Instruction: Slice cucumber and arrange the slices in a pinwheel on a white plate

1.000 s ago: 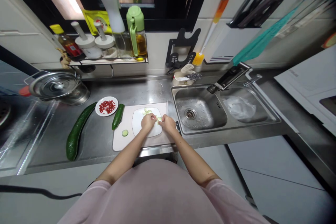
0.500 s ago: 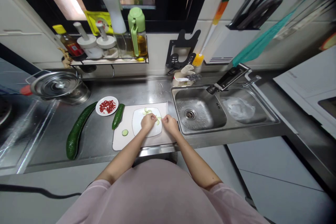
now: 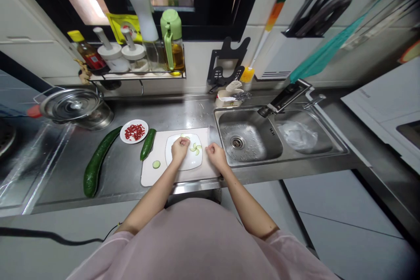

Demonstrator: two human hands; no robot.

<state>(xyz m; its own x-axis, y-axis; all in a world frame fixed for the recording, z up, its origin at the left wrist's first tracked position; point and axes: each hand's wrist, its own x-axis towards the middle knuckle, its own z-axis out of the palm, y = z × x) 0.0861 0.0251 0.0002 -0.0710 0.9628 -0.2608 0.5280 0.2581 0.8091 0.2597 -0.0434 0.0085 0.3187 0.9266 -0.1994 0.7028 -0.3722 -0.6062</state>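
- Left hand (image 3: 180, 148), fingers curled, is laying cucumber slices (image 3: 196, 148) on the white plate (image 3: 183, 164) at frame centre; overlap them evenly.
- Right hand (image 3: 214, 154) is resting loosely closed beside the plate; whether it is holding anything, I cannot tell.

Bright even light; glare on steel counter (image 3: 183, 116); fisheye bending edges; corners blurred.

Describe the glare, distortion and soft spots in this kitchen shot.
Head view: strong wide-angle bending at the edges; overhead light glares off the steel counter and sink; top-right corner blurs and darkens; left hand, right hand and cucumber slices on the white plate stay evenly lit.
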